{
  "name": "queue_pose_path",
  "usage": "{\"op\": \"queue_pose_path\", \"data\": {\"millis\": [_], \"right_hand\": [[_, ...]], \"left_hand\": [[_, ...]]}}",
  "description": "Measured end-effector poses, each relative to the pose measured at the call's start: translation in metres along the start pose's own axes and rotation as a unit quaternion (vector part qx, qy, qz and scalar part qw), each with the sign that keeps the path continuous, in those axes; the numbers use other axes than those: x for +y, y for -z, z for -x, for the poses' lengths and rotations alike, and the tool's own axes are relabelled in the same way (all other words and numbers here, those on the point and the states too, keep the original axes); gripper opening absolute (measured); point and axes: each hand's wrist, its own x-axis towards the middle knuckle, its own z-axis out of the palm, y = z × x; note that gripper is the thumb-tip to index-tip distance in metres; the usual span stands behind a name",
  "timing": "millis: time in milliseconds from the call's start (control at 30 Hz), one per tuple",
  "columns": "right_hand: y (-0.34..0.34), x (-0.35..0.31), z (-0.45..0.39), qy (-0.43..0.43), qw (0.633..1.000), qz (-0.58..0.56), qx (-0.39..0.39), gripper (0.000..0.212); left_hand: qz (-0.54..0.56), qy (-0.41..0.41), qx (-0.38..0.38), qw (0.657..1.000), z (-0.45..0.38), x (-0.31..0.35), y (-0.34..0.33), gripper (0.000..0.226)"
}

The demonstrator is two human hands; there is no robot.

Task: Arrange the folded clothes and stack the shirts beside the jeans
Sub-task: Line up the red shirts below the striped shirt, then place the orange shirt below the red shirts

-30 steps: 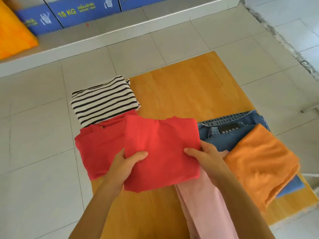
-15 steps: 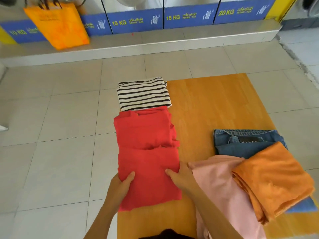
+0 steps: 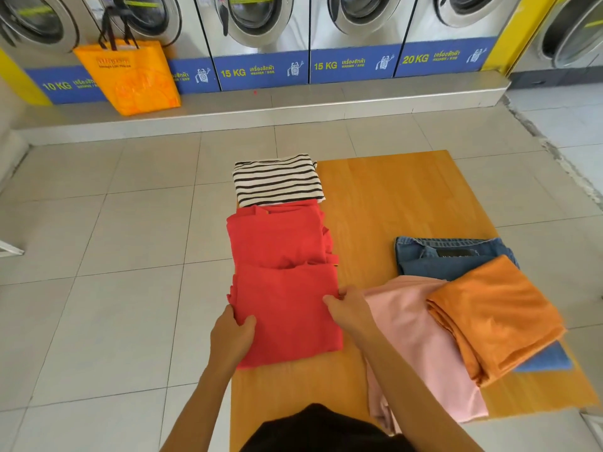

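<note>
While resting on the table (image 3: 385, 190), both hands pinch the red shirt's (image 3: 290, 314) edges.

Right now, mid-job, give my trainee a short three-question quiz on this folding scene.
1. True or false: both hands grip the near red shirt.
2. What lies on the jeans? A) striped shirt B) orange garment C) yellow bag
3. Which shirt sits farthest from the person along the table's left edge?

Key:
1. True: left hand and right hand hold its sides.
2. B, the orange garment.
3. The striped shirt.
</note>
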Motion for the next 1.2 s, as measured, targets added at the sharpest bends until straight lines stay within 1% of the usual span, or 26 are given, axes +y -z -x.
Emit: {"op": "queue_pose_path", "data": {"millis": [100,167,233,333,467,600,667,733,800,933,967,1033,1067,1133,1167,1200], "right_hand": [[0.007,0.005,0.018,0.014,0.999,-0.022,0.024,0.028],[0.010,0.013,0.032,0.047,0.996,-0.056,0.043,0.017],[0.013,0.021,0.047,0.071,0.993,-0.080,0.049,0.012],[0.018,0.035,0.065,0.092,0.991,-0.086,0.054,0.014],[0.029,0.053,0.079,0.097,0.987,-0.108,0.070,0.015],[0.056,0.066,0.081,0.104,0.980,-0.123,0.112,0.015],[0.074,0.073,0.079,0.097,0.975,-0.149,0.135,0.014],[0.093,0.079,0.076,0.087,0.968,-0.175,0.156,0.013],[0.115,0.083,0.072,0.082,0.961,-0.193,0.178,0.014],[0.168,0.092,0.060,0.078,0.959,-0.195,0.193,0.015],[0.183,0.097,0.055,0.078,0.958,-0.192,0.197,0.014],[0.212,0.105,0.044,0.077,0.956,-0.195,0.207,0.014],[0.227,0.109,0.038,0.077,0.953,-0.200,0.215,0.015],[0.254,0.115,0.025,0.078,0.947,-0.188,0.249,0.017],[0.266,0.120,0.019,0.080,0.946,-0.173,0.264,0.017],[0.276,0.125,0.013,0.083,0.945,-0.160,0.274,0.017]], "left_hand": [[-0.007,-0.026,0.007,1.000,0.014,0.006,0.000,0.063],[0.001,-0.050,0.013,0.999,0.023,0.009,-0.005,0.068],[-0.012,-0.063,-0.002,0.998,0.034,0.016,-0.013,0.069],[-0.012,-0.077,-0.053,0.996,0.057,0.029,-0.033,0.062],[-0.005,-0.115,-0.135,0.984,0.082,0.040,-0.062,0.055],[0.009,-0.115,-0.192,0.975,0.107,0.052,-0.086,0.035],[0.021,-0.113,-0.237,0.965,0.117,0.059,-0.099,0.023],[0.038,-0.098,-0.276,0.955,0.125,0.069,-0.113,0.016],[0.045,-0.087,-0.292,0.951,0.129,0.082,-0.130,0.008],[0.078,-0.052,-0.290,0.952,0.133,0.115,-0.171,0.009],[0.093,-0.038,-0.291,0.952,0.133,0.123,-0.182,0.012],[0.113,-0.019,-0.290,0.950,0.134,0.139,-0.210,0.025],[0.106,-0.016,-0.284,0.953,0.135,0.147,-0.223,0.031],[0.034,-0.044,-0.244,0.968,0.137,0.161,-0.247,0.037],[0.013,-0.069,-0.206,0.976,0.139,0.166,-0.257,0.037],[0.016,-0.090,-0.169,0.981,0.141,0.170,-0.266,0.036]]}}
